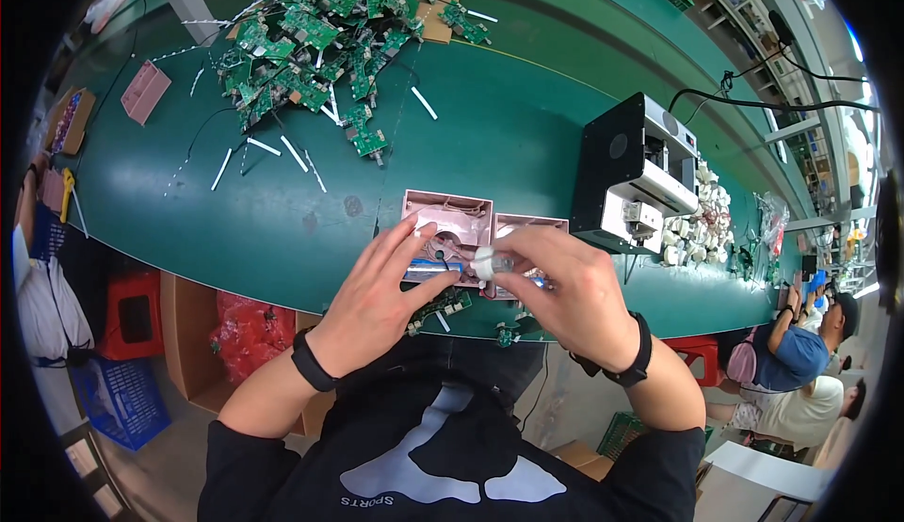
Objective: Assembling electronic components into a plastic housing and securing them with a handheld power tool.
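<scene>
In front of me on the bench lies an open pink plastic housing [448, 202] with wires inside. My left hand [372, 291] grips its left side, fingers over the top and thumb across a blue cylindrical battery [431, 268]. Between thumb and fingertips, my right hand [570, 273] pinches a small white round part [484, 263] with a clear end, held over the housing's right side. A second pink shell [532, 224] sits just behind that hand, partly covered by it. Green circuit boards [447, 307] with wires lie at the bench's near edge, below my left hand.
A big heap of green circuit boards [330, 32] covers the far left, with loose white strips [294, 153] about it. To the right stands a black and silver machine [626, 174], beside a pile of white parts [702, 221]. Another person [796, 348] sits farther right.
</scene>
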### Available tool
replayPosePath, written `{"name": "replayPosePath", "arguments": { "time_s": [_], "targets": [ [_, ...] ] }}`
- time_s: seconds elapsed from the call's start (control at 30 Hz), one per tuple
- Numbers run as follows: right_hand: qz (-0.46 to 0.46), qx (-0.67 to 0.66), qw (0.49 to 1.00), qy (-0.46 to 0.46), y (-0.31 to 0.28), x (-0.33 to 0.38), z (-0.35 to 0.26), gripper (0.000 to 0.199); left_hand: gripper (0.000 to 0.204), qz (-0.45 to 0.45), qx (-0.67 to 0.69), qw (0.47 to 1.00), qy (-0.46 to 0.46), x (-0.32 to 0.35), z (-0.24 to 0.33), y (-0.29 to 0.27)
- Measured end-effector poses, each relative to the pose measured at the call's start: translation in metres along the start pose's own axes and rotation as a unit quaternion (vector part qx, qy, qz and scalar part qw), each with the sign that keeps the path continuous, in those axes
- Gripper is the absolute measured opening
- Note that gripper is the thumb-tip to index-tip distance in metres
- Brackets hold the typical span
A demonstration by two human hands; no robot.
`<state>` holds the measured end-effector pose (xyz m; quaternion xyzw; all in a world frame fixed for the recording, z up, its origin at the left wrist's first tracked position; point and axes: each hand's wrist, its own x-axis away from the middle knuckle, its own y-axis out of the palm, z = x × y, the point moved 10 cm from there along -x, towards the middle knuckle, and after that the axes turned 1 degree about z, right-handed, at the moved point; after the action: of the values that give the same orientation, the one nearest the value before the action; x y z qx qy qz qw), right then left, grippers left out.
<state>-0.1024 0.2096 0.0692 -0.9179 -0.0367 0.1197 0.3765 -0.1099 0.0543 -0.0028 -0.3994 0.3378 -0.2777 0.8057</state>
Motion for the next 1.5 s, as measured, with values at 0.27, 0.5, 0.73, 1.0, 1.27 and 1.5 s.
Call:
{"name": "replayPosePath", "arguments": {
  "time_s": [0.27,0.5,0.73,1.0,1.27,1.5],
  "targets": [
    [-0.062,0.021,0.998,-0.016,0.033,-0.02,0.008,0.033,0.044,0.065,0.06,0.996,-0.018,0.009,-0.007,0.003],
    [-0.1,0.112,0.982,-0.11,0.062,-0.033,-0.003,0.031,0.047,0.111,0.078,0.99,-0.03,0.015,-0.012,0.0],
    [-0.098,0.195,0.957,-0.19,0.079,-0.039,-0.015,0.029,0.049,0.1,0.082,0.991,-0.037,0.012,-0.008,-0.004],
    [-0.143,0.234,0.939,-0.206,0.091,-0.031,-0.009,0.025,0.048,0.092,0.09,0.991,-0.038,0.016,-0.01,-0.003],
    [-0.125,0.198,0.952,-0.198,0.067,-0.031,-0.012,0.02,0.035,0.125,0.223,0.961,-0.107,0.022,-0.037,-0.015],
    [0.233,0.055,0.97,0.051,-0.099,0.026,0.034,0.016,0.049,0.155,0.23,0.947,-0.16,0.015,-0.062,-0.027]
  ]
}}
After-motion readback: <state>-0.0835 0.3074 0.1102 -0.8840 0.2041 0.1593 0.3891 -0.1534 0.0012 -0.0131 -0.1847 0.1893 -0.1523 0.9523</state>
